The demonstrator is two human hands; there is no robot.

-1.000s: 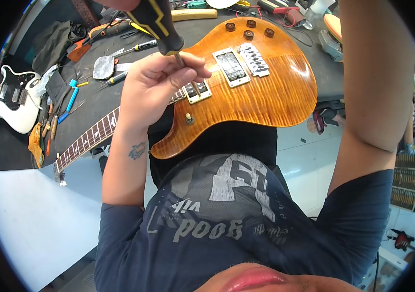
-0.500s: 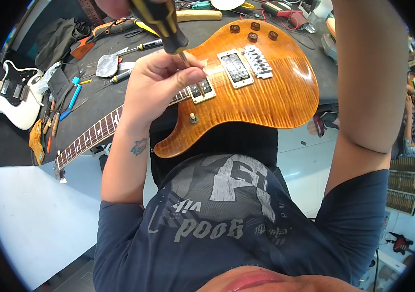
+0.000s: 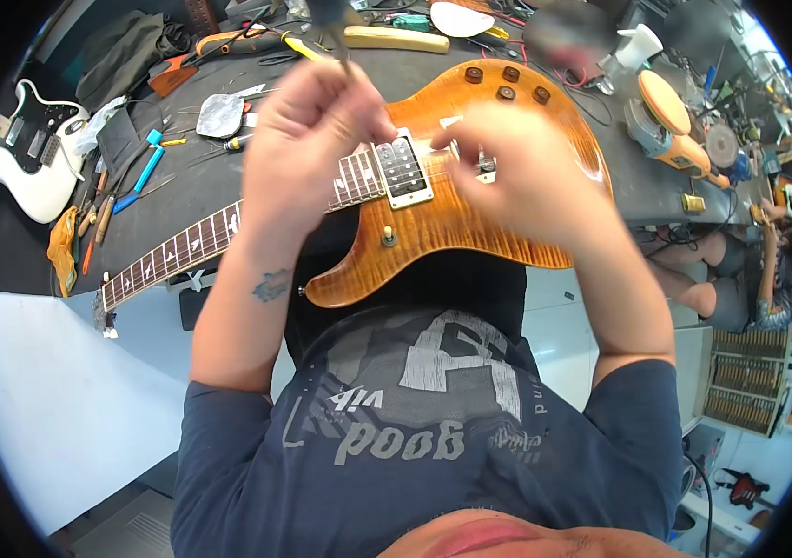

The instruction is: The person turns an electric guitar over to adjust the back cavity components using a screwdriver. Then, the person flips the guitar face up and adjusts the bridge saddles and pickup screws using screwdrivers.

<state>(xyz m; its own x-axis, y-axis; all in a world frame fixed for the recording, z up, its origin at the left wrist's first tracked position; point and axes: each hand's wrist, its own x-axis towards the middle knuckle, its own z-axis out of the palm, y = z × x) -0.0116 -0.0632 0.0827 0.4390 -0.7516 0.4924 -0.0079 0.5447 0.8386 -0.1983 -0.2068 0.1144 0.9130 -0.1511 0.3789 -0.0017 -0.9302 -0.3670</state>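
Observation:
An amber flame-top electric guitar (image 3: 470, 228) lies face up with its neck to the left. My left hand (image 3: 298, 149), somewhat blurred, is closed above the neck end of the body, beside the front pickup (image 3: 402, 172) in its cream ring. From its fingers a screwdriver (image 3: 336, 33) rises upright, its handle smeared and cut by the top edge. My right hand (image 3: 526, 167) hovers over the bridge area, hiding most of the bridge and rear pickup. Its curled fingers point toward the front pickup, too smeared to show whether they hold anything.
A white guitar body (image 3: 15, 172) lies at the far left beside pliers and several hand tools. A blue-handled tool (image 3: 138, 181) rests near the neck. An orange sander-like power tool (image 3: 666, 139) stands at right. Another person (image 3: 768, 270) sits beyond the bench's right end.
My right hand has come down from the screwdriver's handle to the guitar's bridge area. My left hand keeps the screwdriver, which has lifted off the pickup. The view has shifted slightly.

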